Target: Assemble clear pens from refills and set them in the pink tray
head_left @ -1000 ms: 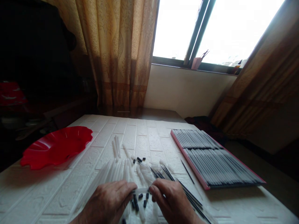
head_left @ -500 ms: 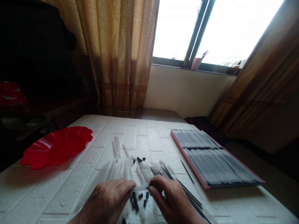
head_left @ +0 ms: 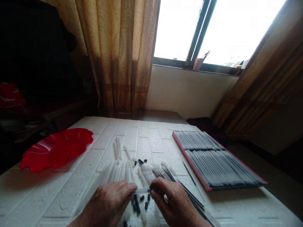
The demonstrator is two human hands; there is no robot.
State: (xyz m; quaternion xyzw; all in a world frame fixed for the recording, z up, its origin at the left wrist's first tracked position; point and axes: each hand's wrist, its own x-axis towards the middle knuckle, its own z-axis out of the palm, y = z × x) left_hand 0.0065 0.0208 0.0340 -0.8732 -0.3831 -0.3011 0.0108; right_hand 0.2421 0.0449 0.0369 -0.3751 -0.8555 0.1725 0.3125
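Observation:
A short translucent tube (head_left: 141, 191) lies level between my two hands. Closed on its left end is my left hand (head_left: 111, 200), thumb and fingers pinched. My right hand (head_left: 171, 198) pinches the right end, where something dark shows at the fingertips. Small black caps (head_left: 136, 204) lie on the table just below the tube, and others (head_left: 141, 161) sit beyond it. Long clear tubes (head_left: 115, 171) fan out behind my left hand. Thin black rods (head_left: 191, 195) run beside and past my right hand.
A red wavy-edged dish (head_left: 58, 149) stands at the left of the white brick-patterned table (head_left: 99, 126). On the right is a pink-edged tray (head_left: 190, 167) holding two rows of filled tubes. Curtains and a window are behind.

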